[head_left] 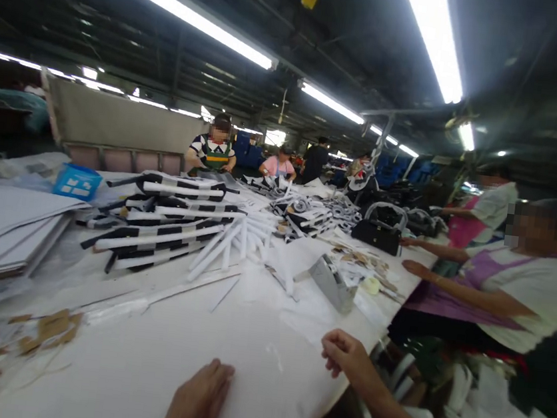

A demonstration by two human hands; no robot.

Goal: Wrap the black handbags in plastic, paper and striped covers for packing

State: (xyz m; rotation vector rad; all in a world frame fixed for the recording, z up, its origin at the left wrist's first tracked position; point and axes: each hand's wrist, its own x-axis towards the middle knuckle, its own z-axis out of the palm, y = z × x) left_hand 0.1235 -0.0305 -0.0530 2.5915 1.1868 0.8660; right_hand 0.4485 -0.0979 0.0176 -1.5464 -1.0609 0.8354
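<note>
My left hand [199, 401] rests low on the white tabletop [140, 368], back upward, fingers close together and lying on the surface. No object shows under it. At the table's right edge, my right hand [346, 356] is raised a little with its fingers curled in, and nothing shows in them. Ahead of both hands lie thin strips [225, 295]. Farther off is a heap of black-and-white padded strips [165, 233], with white tubes [228, 247] fanned out beside it. A grey box-like object [333, 282] stands beyond my right hand.
Stacked white sheets [10, 225] and a blue packet [77, 181] occupy the left. Brown scraps [51, 331] lie front left. A black handbag [377, 236] stands farther right, near a co-worker in a purple apron [476, 278]. White offcuts [502, 409] are heaped below the right edge.
</note>
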